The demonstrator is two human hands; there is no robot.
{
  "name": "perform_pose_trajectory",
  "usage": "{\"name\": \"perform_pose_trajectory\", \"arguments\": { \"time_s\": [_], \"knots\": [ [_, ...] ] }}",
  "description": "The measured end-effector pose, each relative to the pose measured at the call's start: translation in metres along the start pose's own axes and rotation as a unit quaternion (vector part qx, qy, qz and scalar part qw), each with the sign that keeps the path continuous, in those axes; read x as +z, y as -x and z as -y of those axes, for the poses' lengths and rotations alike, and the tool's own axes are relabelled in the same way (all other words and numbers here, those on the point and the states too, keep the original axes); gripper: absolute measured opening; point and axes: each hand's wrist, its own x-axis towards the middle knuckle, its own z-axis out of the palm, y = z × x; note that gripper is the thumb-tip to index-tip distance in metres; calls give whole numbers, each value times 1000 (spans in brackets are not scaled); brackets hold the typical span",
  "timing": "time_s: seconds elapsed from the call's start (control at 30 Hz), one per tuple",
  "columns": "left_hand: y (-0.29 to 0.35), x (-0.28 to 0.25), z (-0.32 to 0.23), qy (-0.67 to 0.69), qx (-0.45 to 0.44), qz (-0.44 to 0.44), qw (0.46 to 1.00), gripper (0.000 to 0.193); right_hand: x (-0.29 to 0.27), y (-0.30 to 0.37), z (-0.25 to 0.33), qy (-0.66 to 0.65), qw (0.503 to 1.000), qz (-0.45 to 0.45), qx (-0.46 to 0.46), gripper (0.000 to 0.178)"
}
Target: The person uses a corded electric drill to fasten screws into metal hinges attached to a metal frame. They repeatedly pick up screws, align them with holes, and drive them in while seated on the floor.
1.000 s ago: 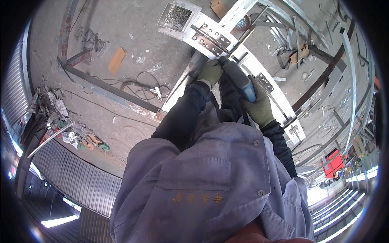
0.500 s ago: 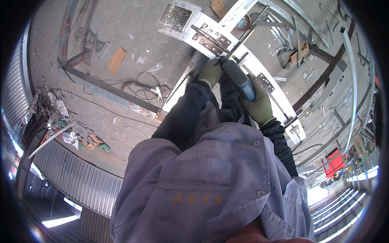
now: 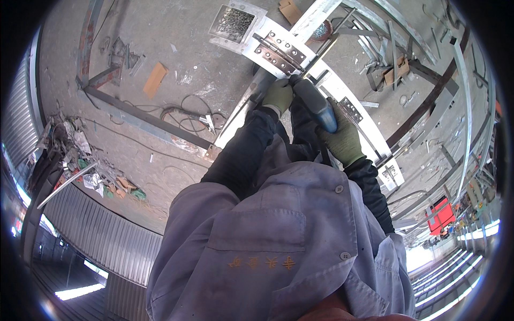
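Note:
My right hand [image 3: 344,140], in a green glove, is wrapped round a blue and black power drill [image 3: 315,105]. The drill's front end points at the near edge of a white metal frame [image 3: 334,80]. My left hand [image 3: 278,97], also gloved, is closed beside the drill's front end. What its fingers pinch, if anything, is hidden. Just beyond the drill, a wide metal hinge [image 3: 278,51] with screw holes lies on a white plate. Another hinge [image 3: 352,108] sits farther along the frame, to the right of the drill. The drill's tip is out of sight.
An open square box of screws [image 3: 233,23] stands at the plate's far left. A round bowl [image 3: 322,31] lies beyond the plate. Metal bars [image 3: 375,48] and cardboard [image 3: 396,69] lie at right. A cable [image 3: 187,115] coils on the floor at left, near a steel beam [image 3: 155,124].

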Motion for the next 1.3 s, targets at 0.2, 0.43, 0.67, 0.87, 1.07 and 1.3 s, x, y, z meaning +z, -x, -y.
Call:
{"name": "perform_pose_trajectory", "arguments": {
  "time_s": [0.2,0.43,0.67,0.87,1.07,1.3],
  "knots": [
    [2,-10,-7,-41,-49,39,997,39,-3,-5,14,65,997,-22,-34,88],
    [56,-38,-39,35,2,-50,998,41,-5,-10,55,163,987,12,-12,87],
    [117,-41,-137,29,52,-4,998,43,0,-6,114,205,974,71,64,67],
    [105,-27,-116,-70,136,-64,986,29,6,-11,111,237,965,99,47,100],
    [98,-28,-108,-105,214,-132,962,19,8,-10,126,231,967,91,63,89],
    [95,-36,-114,-17,141,-79,987,21,-3,-24,150,269,950,146,61,93]
  ]
}}
